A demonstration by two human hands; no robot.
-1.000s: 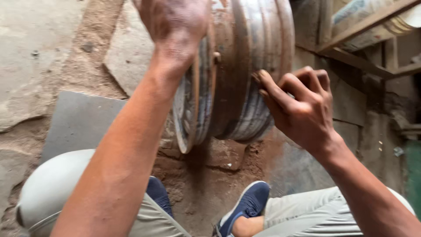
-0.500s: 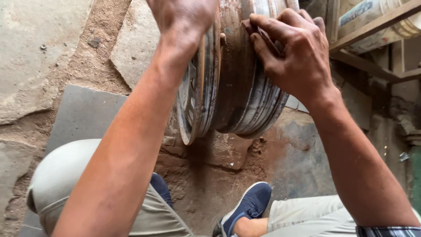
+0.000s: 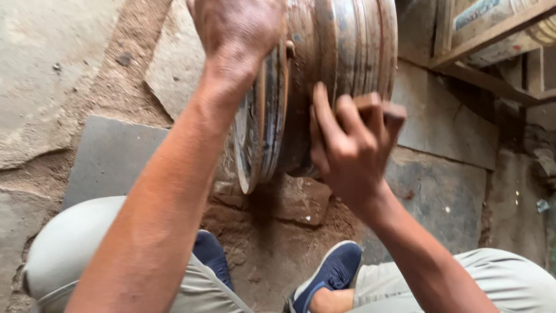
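A rusty, dirty metal wheel rim (image 3: 353,46) stands upright on its edge on the dirt ground in front of me. My left hand (image 3: 237,29) grips its top at the near flange and holds it steady. My right hand (image 3: 347,145) is blurred by motion, with fingers bent and pressed against the lower side of the rim's barrel. Something small and brown seems to lie under its fingertips, but the blur hides what it is. I am squatting, with both knees in light trousers low in the view.
A flat grey slab (image 3: 110,156) lies on the ground at left. My blue shoes (image 3: 333,272) rest on broken stone and red dirt under the rim. A stone block wall (image 3: 440,191) and a wooden shelf (image 3: 492,52) close in the right side.
My right hand has slid from the upper part of the rim's barrel down to its lower side. The left hand stays on top of the rim.
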